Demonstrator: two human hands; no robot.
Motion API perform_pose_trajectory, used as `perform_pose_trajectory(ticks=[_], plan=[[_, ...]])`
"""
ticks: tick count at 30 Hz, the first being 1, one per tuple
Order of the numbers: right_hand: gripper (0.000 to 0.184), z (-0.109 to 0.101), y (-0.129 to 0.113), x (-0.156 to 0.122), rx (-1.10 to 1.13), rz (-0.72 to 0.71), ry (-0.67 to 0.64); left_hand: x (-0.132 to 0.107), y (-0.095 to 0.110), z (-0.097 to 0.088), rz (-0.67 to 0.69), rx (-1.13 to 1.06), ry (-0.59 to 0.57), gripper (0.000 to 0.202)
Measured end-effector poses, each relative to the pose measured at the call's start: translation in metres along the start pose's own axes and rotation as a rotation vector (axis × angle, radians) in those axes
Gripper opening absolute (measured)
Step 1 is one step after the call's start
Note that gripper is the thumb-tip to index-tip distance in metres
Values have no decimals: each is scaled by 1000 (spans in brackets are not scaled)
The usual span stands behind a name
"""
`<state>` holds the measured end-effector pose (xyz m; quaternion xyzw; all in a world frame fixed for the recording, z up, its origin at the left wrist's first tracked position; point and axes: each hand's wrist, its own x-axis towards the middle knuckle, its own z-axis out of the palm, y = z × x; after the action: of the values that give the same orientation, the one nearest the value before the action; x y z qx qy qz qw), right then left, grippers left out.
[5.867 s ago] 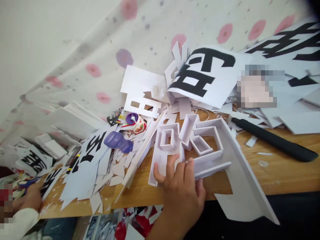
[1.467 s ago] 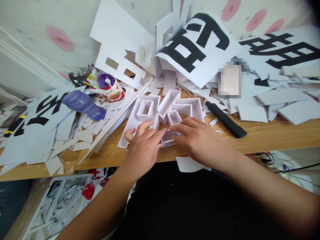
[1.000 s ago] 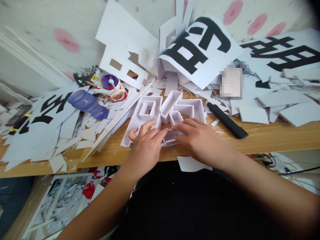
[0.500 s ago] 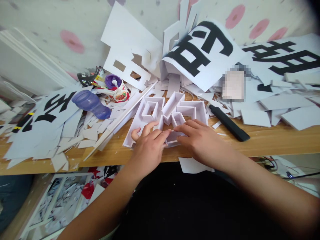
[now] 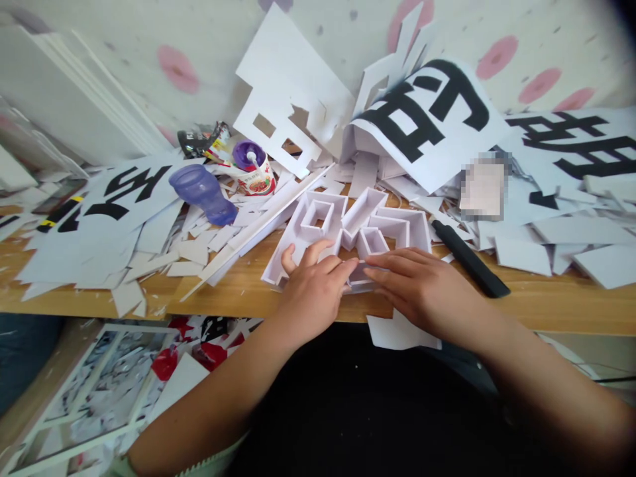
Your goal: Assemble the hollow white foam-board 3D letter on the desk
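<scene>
A white foam-board character (image 5: 365, 211) with upright walls lies on the wooden table in front of me. My left hand (image 5: 315, 288) reaches over its front left part, thumb and index finger pinching near the middle of the front wall while other fingers spread inside the shape. From the right, my right hand (image 5: 422, 281) rests its fingers, pressed together, along the front wall. Both sets of fingertips nearly meet there and hide part of that wall. To the right of the character lies a knife with a black handle (image 5: 472, 258).
Loose white offcuts cover much of the table (image 5: 238, 291). A purple cup (image 5: 206, 195) lies tilted at left, near a paper food tub (image 5: 258, 179). Printed character sheets (image 5: 410, 126) and cut boards (image 5: 291, 86) lean at the back. A white scrap (image 5: 402, 331) hangs at the front edge.
The view has shifted, so the table's contents appear farther right. My right fingers have slid slightly away from the left fingertips along the front wall; the character stays in place.
</scene>
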<state>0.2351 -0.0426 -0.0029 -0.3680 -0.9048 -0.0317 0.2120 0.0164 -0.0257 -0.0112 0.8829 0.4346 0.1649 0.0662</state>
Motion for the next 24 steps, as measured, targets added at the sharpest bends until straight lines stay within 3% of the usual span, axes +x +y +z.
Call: perform_pose_trajectory(ticks=[11, 24], plan=[[28, -2, -18, 15, 6, 1, -109, 0, -1, 2, 7, -61, 30, 32], [27, -4, -21, 12, -90, -92, -40, -1, -1, 3, 9, -73, 43, 34]])
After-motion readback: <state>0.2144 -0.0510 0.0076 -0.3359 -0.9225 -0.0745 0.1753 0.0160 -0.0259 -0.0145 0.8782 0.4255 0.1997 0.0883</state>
